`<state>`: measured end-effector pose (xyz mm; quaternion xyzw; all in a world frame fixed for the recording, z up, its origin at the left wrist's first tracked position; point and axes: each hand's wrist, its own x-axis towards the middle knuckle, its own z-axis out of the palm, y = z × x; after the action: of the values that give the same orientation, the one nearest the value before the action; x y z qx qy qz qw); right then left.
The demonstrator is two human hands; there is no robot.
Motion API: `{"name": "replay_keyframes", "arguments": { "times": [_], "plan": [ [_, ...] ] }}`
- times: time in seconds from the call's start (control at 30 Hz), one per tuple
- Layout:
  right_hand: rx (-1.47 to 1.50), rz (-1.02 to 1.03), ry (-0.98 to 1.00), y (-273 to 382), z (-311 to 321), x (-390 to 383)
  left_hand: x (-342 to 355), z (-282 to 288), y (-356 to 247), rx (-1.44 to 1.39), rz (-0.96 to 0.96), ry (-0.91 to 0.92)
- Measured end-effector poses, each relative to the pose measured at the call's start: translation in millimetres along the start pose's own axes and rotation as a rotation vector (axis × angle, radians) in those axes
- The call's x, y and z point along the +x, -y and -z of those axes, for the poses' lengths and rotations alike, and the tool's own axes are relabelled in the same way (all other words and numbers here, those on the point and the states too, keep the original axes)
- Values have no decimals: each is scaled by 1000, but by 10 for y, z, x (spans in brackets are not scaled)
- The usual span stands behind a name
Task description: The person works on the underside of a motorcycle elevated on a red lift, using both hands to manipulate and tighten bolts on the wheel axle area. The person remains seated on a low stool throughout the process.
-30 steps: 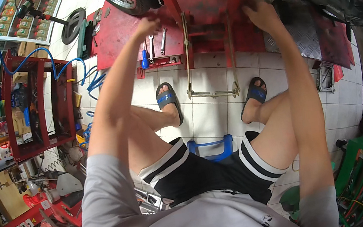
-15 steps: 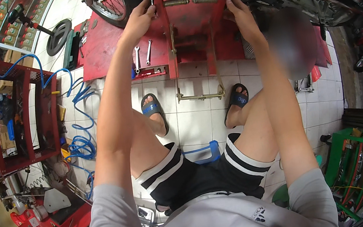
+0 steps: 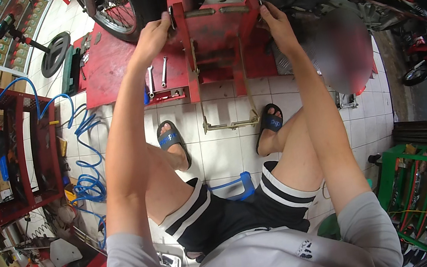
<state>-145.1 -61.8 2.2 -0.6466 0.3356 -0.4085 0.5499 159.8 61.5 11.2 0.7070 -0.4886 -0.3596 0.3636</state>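
A red metal stand (image 3: 188, 54) rises in front of me, with two uprights and two coil springs (image 3: 206, 12) stretched between their tops. My left hand (image 3: 154, 36) is closed at the top of the left upright, its fingertips against a small dark metal piece on the outer side. On the other side, my right hand (image 3: 279, 23) grips the top of the right upright with curled fingers. How far the fingers wrap round behind is hidden. A thin brass-coloured metal frame (image 3: 231, 125) hangs from the stand, low over the tiled floor.
Two wrenches (image 3: 150, 82) lie on the red platform (image 3: 111, 74), left of the stand. A motorcycle wheel (image 3: 115, 10) is close beyond my left hand. A coiled blue hose (image 3: 89, 188) crosses the floor by a red shelf rack (image 3: 20, 151). Rightward stands a green rack (image 3: 421, 191).
The whole view has shifted, so the stand, platform and floor appear lower and farther left. Both hands keep their places at the tops of the uprights.
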Motion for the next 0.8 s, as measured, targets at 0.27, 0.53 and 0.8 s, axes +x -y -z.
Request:
{"name": "replay_keyframes", "arguments": {
  "times": [0.27,0.53,0.8],
  "plan": [
    [50,-56,-36,94,-99,14,-74,14,-87,-454,66,-139],
    [43,-71,-79,147,-130,-31,-113,-34,-194,-502,100,-221],
    [39,-68,-62,124,-147,-3,-93,108,-100,-456,189,-74]
  ]
}}
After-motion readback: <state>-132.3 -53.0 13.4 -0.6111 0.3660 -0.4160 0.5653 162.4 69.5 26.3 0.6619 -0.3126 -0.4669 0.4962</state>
